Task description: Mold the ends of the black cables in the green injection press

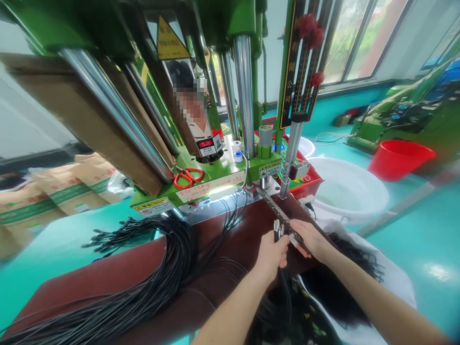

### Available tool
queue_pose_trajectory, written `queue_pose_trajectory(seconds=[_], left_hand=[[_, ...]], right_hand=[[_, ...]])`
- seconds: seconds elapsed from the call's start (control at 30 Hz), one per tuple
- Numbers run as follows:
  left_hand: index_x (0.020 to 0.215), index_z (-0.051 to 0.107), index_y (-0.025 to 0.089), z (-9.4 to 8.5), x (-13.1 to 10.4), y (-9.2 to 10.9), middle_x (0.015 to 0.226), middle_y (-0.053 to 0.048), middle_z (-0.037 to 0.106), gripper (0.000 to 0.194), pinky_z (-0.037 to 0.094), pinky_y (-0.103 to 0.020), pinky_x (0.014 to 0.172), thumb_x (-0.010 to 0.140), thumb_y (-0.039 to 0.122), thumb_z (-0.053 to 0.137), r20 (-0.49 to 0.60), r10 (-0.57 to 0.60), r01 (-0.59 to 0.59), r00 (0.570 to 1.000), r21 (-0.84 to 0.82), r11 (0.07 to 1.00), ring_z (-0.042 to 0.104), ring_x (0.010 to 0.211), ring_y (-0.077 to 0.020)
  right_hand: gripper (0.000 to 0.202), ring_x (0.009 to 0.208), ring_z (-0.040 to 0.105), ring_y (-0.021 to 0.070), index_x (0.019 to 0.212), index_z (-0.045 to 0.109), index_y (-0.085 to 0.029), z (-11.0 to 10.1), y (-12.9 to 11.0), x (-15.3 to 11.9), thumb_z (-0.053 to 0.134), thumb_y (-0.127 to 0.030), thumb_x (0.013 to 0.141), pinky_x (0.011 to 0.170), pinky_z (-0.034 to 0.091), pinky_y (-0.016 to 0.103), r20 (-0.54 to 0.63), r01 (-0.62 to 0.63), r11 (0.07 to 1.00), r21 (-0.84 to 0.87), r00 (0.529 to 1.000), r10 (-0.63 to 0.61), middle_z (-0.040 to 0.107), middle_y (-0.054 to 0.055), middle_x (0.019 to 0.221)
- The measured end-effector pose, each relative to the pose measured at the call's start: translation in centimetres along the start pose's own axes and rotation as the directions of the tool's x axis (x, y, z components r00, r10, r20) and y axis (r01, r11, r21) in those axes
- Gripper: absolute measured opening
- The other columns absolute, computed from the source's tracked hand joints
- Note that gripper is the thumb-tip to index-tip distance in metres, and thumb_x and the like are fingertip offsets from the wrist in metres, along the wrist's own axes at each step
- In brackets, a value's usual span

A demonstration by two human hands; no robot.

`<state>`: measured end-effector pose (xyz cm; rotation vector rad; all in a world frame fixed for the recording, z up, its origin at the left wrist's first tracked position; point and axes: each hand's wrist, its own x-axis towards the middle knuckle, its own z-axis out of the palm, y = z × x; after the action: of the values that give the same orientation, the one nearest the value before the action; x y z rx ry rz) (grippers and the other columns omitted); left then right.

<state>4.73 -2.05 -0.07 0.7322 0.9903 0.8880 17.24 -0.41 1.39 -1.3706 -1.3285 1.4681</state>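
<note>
My left hand (270,254) is closed around several black cables, whose silver metal connectors (276,228) stick up above the fingers. The rest of these cables hangs down below the fist. Right beside it, my right hand (312,238) grips the near end of a long narrow metal bar (275,207) with small slots along it. The bar slants over the brown tabletop (247,235), its far end close to the green machine. Fine details between the two hands are too small to make out.
A thick bundle of black cables (179,249) curves over the table's left side. Red-handled scissors (188,177) lie on the green press (230,172). At the right are a white tub (345,187), a red bucket (398,158) and a white sack (398,287) with dark cables.
</note>
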Motion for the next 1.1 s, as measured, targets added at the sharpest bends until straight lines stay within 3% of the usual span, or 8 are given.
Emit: queue_pose_trajectory(seconds=[0.13, 0.33, 0.43, 0.53, 0.63, 0.83, 1.1], left_hand=[[0.07, 0.037, 0.019, -0.1, 0.0, -0.1, 0.043, 0.01, 0.033, 0.027, 0.017, -0.015, 0.03, 0.067, 0.033, 0.06, -0.026, 0.014, -0.014, 1.0, -0.002, 1.0, 0.023, 0.032, -0.0013], [0.073, 0.038, 0.019, 0.1, 0.0, -0.8, 0.044, 0.011, 0.031, 0.024, 0.016, -0.015, 0.029, 0.071, 0.034, 0.057, -0.045, 0.049, -0.049, 0.998, 0.019, 0.999, 0.023, 0.032, -0.0018], [0.074, 0.04, 0.018, -0.3, 0.1, -0.7, 0.047, 0.009, 0.036, 0.025, 0.024, -0.016, 0.031, 0.073, 0.038, 0.056, -0.058, 0.126, -0.125, 0.99, 0.024, 0.992, 0.03, 0.034, -0.0031], [0.073, 0.038, 0.019, -0.7, 0.0, 0.2, 0.051, 0.008, 0.035, 0.03, 0.029, -0.016, 0.035, 0.075, 0.044, 0.053, -0.109, 0.171, -0.18, 0.979, -0.084, 0.98, 0.033, 0.038, -0.0031], [0.072, 0.033, 0.021, -0.8, -0.3, 0.9, 0.052, 0.01, 0.029, 0.033, 0.022, -0.014, 0.032, 0.075, 0.048, 0.052, -0.128, 0.106, -0.13, 0.986, -0.201, 0.971, 0.025, 0.037, -0.0022], [0.072, 0.039, 0.02, -0.1, -0.3, 0.4, 0.046, 0.01, 0.031, 0.032, 0.017, -0.014, 0.03, 0.069, 0.043, 0.061, -0.07, 0.003, -0.005, 0.998, -0.025, 1.0, 0.025, 0.033, -0.002], [0.069, 0.039, 0.019, -0.2, -0.2, 0.7, 0.043, 0.01, 0.033, 0.033, 0.015, -0.014, 0.029, 0.065, 0.041, 0.064, -0.068, -0.03, 0.028, 0.997, -0.04, 0.999, 0.022, 0.032, -0.0012]], right_hand=[[0.037, 0.024, 0.032, 0.0061, 0.069, 0.047, -0.016, 0.0, 0.4, -0.2, 0.037, -0.05, 0.082, 0.023, 0.02, 0.016, 0.043, 0.052, 0.997, -0.057, 0.998, -0.049, 0.043, -0.007, 0.039], [0.034, 0.027, 0.034, 0.0044, 0.078, 0.049, -0.016, 0.4, 0.9, -0.6, 0.035, -0.046, 0.086, 0.028, 0.023, 0.015, -0.004, 0.136, 0.976, -0.168, 0.99, -0.138, 0.044, -0.007, 0.046], [0.034, 0.027, 0.035, 0.0048, 0.082, 0.051, -0.015, 0.3, 1.1, -0.5, 0.036, -0.045, 0.086, 0.028, 0.023, 0.016, 0.016, 0.135, 0.984, -0.115, 0.991, -0.134, 0.045, -0.006, 0.046], [0.037, 0.027, 0.036, 0.006, 0.101, 0.052, -0.013, 0.2, 1.0, -0.5, 0.037, -0.043, 0.086, 0.026, 0.022, 0.016, -0.019, 0.121, 0.992, -0.027, 0.992, -0.121, 0.05, -0.004, 0.048], [0.044, 0.025, 0.035, 0.0064, 0.118, 0.045, -0.013, 0.1, 0.8, -0.6, 0.038, -0.043, 0.086, 0.025, 0.021, 0.016, -0.07, 0.102, 0.995, 0.013, 0.992, -0.101, 0.048, -0.006, 0.045], [0.054, 0.028, 0.037, 0.006, 0.126, 0.041, -0.011, 0.0, 1.2, -0.7, 0.041, -0.045, 0.084, 0.025, 0.026, 0.017, -0.03, 0.11, 0.994, 0.014, 0.994, -0.109, 0.054, -0.002, 0.052], [0.059, 0.027, 0.036, 0.0068, 0.128, 0.038, -0.008, -0.3, 1.4, -0.8, 0.04, -0.046, 0.084, 0.025, 0.025, 0.016, 0.018, 0.093, 0.996, -0.011, 0.996, -0.092, 0.05, -0.004, 0.045]])
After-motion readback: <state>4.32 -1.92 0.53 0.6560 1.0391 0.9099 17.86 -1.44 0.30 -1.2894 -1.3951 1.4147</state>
